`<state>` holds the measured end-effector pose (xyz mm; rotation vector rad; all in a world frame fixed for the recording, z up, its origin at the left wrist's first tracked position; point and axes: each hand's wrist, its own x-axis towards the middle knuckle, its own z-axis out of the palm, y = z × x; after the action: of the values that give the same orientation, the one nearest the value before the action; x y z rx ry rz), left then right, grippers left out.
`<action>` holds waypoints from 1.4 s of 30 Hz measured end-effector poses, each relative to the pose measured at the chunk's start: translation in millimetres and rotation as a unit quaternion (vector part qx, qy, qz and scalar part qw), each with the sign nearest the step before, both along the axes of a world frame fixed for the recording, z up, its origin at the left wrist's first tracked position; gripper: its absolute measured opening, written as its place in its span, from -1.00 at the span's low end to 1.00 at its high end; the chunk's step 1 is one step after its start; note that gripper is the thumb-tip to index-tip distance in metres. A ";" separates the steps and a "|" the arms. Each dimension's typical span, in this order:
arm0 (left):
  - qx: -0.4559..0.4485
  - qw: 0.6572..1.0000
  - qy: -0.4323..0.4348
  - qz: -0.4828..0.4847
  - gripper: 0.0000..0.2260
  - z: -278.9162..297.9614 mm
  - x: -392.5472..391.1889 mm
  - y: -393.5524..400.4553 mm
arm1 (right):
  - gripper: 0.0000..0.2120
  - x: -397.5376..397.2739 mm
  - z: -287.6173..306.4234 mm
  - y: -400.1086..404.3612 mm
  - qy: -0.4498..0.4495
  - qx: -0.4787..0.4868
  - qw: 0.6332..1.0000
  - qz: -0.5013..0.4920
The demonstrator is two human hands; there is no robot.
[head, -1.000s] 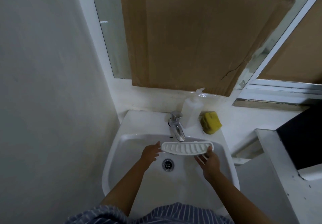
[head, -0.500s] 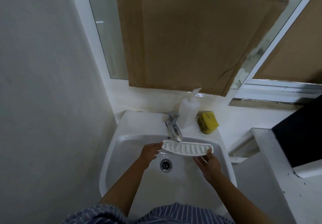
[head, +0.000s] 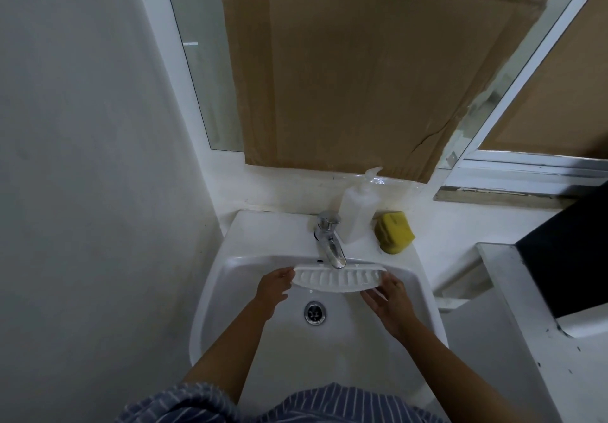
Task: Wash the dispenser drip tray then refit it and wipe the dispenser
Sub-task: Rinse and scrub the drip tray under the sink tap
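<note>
Both hands, left hand (head: 274, 286) and right hand (head: 390, 297), are grasping the drip tray (head: 339, 278) by its ends beneath the tap (head: 330, 245); wet grips risk dropping it into the basin (head: 230, 278) below.

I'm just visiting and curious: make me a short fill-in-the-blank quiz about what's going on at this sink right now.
1. Both hands hold the white drip tray directly under the ____.
2. The sponge on the sink's rim is ____ in colour.
3. The pump bottle stands between the sponge and the ____.
4. The window behind the sink is covered by a sheet of ____.

Missing words: tap; yellow; tap; cardboard
</note>
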<state>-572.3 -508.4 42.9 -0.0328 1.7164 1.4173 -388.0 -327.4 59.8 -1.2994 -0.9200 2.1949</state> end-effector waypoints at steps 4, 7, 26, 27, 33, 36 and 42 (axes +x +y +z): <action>-0.005 1.000 0.019 -0.001 -0.66 -6.8 0.8 -15.8 | -0.81 1.4 -15.0 -5.6 -0.019 -0.009 1.000 0.014; -0.004 1.000 0.025 0.011 -0.67 -9.4 -1.4 -24.4 | -0.78 -2.0 -18.8 -9.3 -0.031 -0.004 0.999 0.037; -0.023 0.998 0.019 0.046 -0.71 -22.1 -14.7 -55.6 | -0.68 -13.1 -15.7 -15.4 -0.097 0.059 0.976 0.188; -0.029 0.998 0.015 0.052 -0.71 -22.4 -15.6 -56.2 | -0.67 -14.6 -15.2 -16.0 -0.100 0.060 0.975 0.189; -0.046 0.995 -0.020 0.088 -0.68 -23.9 -19.7 -58.9 | -0.67 -25.7 -11.3 -13.9 -0.119 0.043 0.972 0.200; -0.049 0.993 -0.027 0.107 -0.65 -25.2 -19.7 -62.6 | -0.73 -28.7 -10.4 -13.5 -0.119 0.035 0.969 0.211; -0.072 0.990 -0.022 0.122 -0.61 -27.8 -21.8 -65.8 | -0.65 -32.3 -9.3 -15.2 -0.134 0.045 0.962 0.234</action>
<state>-594.1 -574.2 15.1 -0.3620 1.8215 1.4523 -420.2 -342.6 50.4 -1.4768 -1.5491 2.3080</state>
